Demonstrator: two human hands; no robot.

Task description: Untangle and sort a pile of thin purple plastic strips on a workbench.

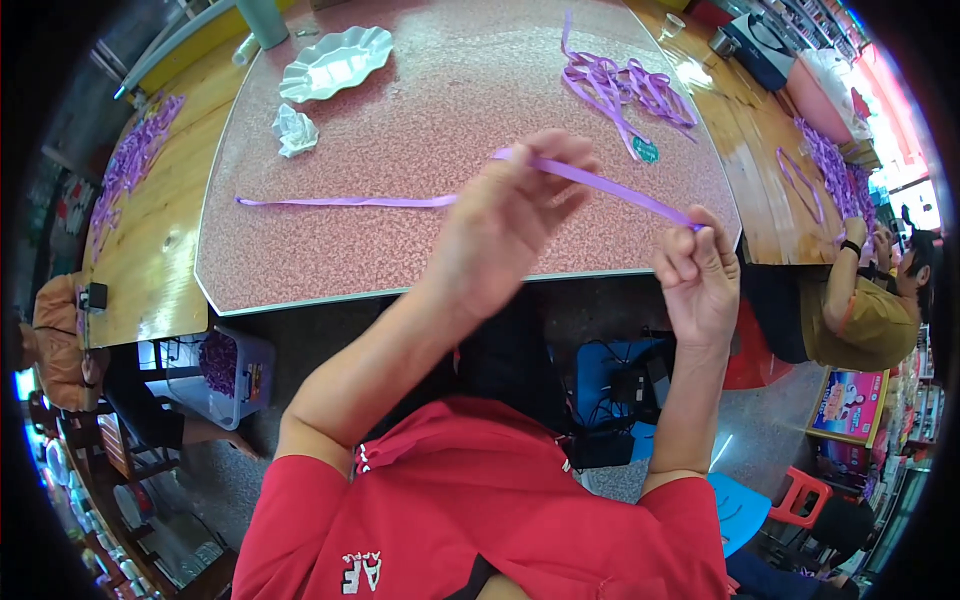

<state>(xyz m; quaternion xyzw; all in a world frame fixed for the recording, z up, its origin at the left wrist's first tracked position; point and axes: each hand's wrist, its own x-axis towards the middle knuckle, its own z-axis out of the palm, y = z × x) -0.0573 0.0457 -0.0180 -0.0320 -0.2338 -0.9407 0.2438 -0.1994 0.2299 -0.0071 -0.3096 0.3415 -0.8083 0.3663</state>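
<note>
A narrow purple ribbon (620, 187) stretches between my two hands above the near part of the table. My right hand (700, 280) pinches it between thumb and fingertips, the other fingers curled in. My left hand (495, 225), slightly blurred, has the ribbon running under its thumb and across its raised fingers. Past that hand, a loose ribbon length (345, 203) lies on the pink speckled tabletop (420, 130), pointing left; where it joins the held part is hidden behind my left hand. A looped heap of purple ribbon (630, 90) sits at the far right, beside a round green tag (646, 150).
A white scalloped dish (337, 65) and a crumpled white piece (296, 131) lie at the far left. Wooden tables on both sides carry ribbon piles (135, 160). One person (865, 310) works at the right, another (62, 340) at the left. A plastic bin (255, 375) stands below.
</note>
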